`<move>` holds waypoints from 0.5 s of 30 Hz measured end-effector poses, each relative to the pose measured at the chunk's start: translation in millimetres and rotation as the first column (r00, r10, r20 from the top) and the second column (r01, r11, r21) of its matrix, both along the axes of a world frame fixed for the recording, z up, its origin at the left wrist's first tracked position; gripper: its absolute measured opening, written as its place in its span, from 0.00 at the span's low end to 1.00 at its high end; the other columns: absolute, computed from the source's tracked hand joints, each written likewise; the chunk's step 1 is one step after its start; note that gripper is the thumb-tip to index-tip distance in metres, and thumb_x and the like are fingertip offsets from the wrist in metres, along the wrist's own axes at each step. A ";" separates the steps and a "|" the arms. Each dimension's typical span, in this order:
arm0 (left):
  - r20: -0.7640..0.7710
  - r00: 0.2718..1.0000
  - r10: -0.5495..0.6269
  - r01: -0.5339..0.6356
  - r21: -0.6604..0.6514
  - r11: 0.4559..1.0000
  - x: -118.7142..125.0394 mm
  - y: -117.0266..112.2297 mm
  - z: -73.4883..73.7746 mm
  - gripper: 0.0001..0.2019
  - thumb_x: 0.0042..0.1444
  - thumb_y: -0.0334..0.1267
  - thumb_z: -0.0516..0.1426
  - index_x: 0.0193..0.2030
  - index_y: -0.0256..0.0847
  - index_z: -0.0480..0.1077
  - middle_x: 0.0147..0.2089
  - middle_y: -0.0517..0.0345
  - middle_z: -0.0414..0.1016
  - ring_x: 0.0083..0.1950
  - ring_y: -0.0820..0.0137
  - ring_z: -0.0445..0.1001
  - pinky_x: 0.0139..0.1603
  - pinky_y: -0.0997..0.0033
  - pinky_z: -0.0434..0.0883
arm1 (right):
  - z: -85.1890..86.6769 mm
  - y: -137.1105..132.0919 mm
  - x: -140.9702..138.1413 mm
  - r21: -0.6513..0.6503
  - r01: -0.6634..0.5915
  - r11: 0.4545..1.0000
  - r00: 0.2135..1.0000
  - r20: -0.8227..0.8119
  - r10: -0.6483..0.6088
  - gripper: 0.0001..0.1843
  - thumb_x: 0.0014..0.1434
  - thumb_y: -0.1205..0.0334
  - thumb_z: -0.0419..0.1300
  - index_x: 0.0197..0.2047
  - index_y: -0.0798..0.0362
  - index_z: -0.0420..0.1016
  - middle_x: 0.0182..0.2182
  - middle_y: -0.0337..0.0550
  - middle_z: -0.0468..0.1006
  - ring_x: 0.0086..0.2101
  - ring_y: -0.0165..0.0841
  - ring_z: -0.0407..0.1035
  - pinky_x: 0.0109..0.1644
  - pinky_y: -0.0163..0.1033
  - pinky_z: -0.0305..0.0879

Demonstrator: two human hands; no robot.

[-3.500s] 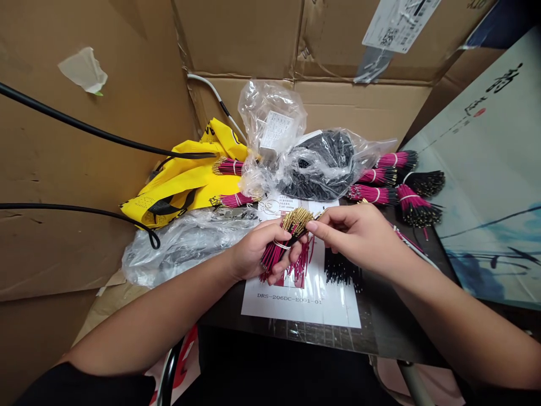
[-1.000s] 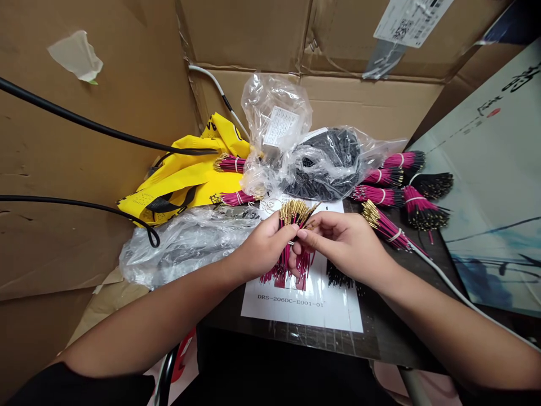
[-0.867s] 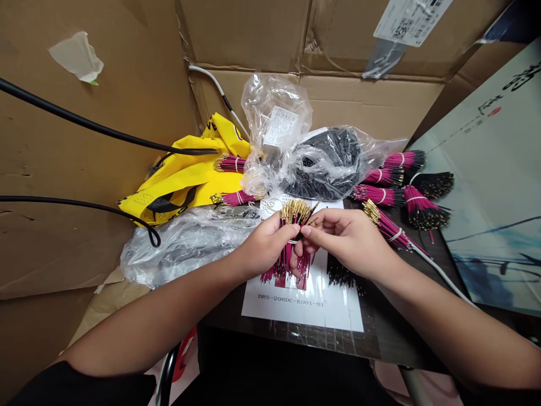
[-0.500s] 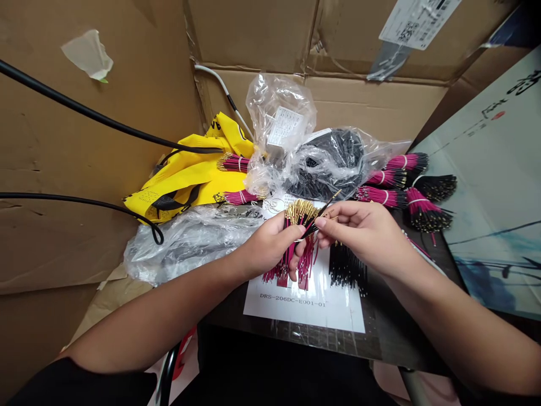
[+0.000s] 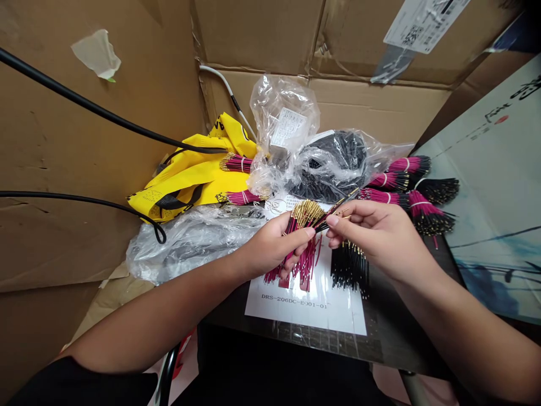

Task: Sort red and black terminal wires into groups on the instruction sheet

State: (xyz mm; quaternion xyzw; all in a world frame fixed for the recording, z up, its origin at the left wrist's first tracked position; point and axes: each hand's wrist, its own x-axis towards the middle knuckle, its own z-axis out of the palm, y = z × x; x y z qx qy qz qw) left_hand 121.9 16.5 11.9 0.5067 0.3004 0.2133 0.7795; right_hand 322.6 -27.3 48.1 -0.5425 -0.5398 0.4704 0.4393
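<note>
My left hand (image 5: 270, 247) is closed round a bundle of pink wires with gold tips (image 5: 301, 219), held tilted over a white printed sheet (image 5: 304, 299). My right hand (image 5: 376, 234) pinches a single black wire (image 5: 338, 207) between thumb and forefinger, right beside the bundle's gold tips. Loose pink wires (image 5: 310, 262) and loose black wires (image 5: 349, 268) lie on the sheet under my hands.
Tied pink and black wire bundles (image 5: 406, 186) lie at the right. Clear plastic bags (image 5: 321, 163) of black wires sit behind, a yellow bag (image 5: 190, 180) at the left with two pink bundles. Cardboard walls (image 5: 105, 141) and black cables (image 5: 84, 107) surround the dark table (image 5: 380, 338).
My right hand has drawn a single black wire up and to the right, away from the bundle. The left hand has tilted the bundle a little to the right.
</note>
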 end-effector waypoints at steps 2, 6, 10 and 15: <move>-0.029 0.999 -0.012 0.013 0.039 0.999 -0.6 -0.5 2.3 0.15 0.64 0.49 0.60 0.42 0.43 0.61 0.20 0.72 0.63 0.14 0.79 0.59 0.11 0.81 0.63 | 1.8 -0.3 1.1 0.013 0.008 1.000 1.000 -0.014 -0.008 0.12 0.59 0.54 0.72 0.32 0.53 0.79 0.25 0.41 0.80 0.27 0.30 0.76 0.33 0.34 0.76; -0.088 0.996 0.004 0.002 0.067 0.998 -2.2 -0.6 2.8 0.16 0.63 0.50 0.61 0.41 0.43 0.61 0.16 0.74 0.61 0.12 0.79 0.58 0.11 0.81 0.61 | 4.3 0.4 11.9 0.063 0.083 0.995 0.996 -0.031 -0.081 0.09 0.60 0.55 0.71 0.35 0.51 0.80 0.26 0.40 0.79 0.27 0.30 0.75 0.34 0.35 0.76; -0.082 0.996 -0.029 0.034 0.065 0.997 -3.5 -0.2 0.0 0.16 0.64 0.51 0.60 0.40 0.43 0.60 0.15 0.74 0.61 0.12 0.79 0.57 0.10 0.80 0.60 | 2.1 -1.4 27.8 0.046 0.076 0.996 0.996 -0.048 -0.073 0.07 0.60 0.56 0.71 0.36 0.49 0.81 0.27 0.39 0.78 0.27 0.29 0.74 0.34 0.36 0.76; -0.112 0.993 -0.036 0.044 0.063 0.997 -4.1 -0.4 -1.1 0.15 0.64 0.50 0.60 0.40 0.43 0.60 0.16 0.73 0.61 0.12 0.79 0.56 0.10 0.80 0.59 | -4.3 -10.2 39.7 -0.001 0.100 0.995 0.990 -0.102 -0.100 0.06 0.59 0.56 0.71 0.37 0.48 0.82 0.28 0.39 0.78 0.28 0.29 0.73 0.34 0.37 0.75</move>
